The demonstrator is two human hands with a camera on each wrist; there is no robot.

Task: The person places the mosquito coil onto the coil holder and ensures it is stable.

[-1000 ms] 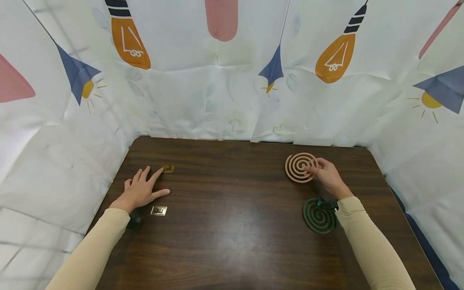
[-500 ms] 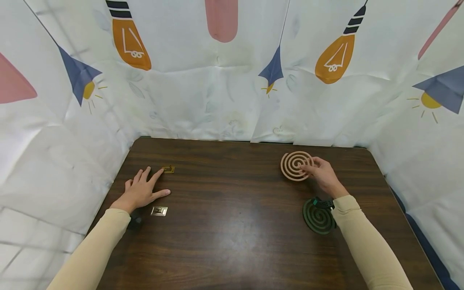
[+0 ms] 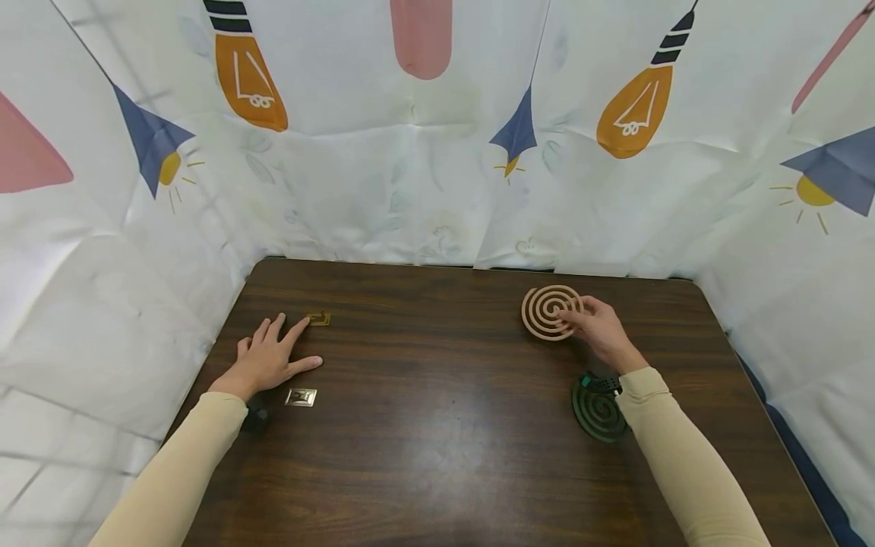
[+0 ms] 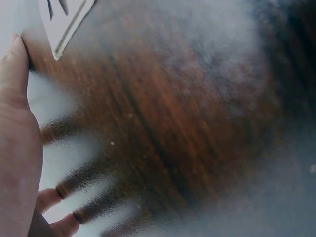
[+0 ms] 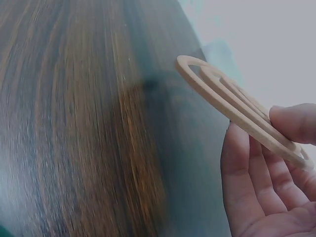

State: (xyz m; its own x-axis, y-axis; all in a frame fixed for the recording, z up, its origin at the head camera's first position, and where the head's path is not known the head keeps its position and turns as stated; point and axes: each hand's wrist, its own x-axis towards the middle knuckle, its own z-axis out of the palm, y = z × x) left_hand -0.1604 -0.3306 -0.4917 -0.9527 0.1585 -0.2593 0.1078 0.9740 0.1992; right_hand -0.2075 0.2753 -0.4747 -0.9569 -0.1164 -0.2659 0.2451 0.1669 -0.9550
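Note:
My right hand [image 3: 603, 331] pinches a tan mosquito coil [image 3: 536, 314] by its right side. In the right wrist view the coil [image 5: 217, 96] is held tilted above the table, thumb on one face and fingers on the other. A green mosquito coil [image 3: 598, 414] lies on the table below the right wrist, partly hidden by the wrist strap. My left hand [image 3: 263, 365] has its fingers spread low over the table at the left. Its index fingertip is at a small gold metal coil stand [image 3: 320, 319]. A silver metal coil stand [image 3: 301, 397] lies nearer, below the thumb.
The dark wood-grain table [image 3: 424, 425] stretches between both hands. White printed fabric [image 3: 410, 190] hangs behind its back edge and along both sides. A dark wrist-worn device [image 3: 256, 420] shows under the left wrist.
My right hand has carried the tan coil slightly to the left, uncovering more of the green coil's upper part. The left hand and both metal stands have stayed in place.

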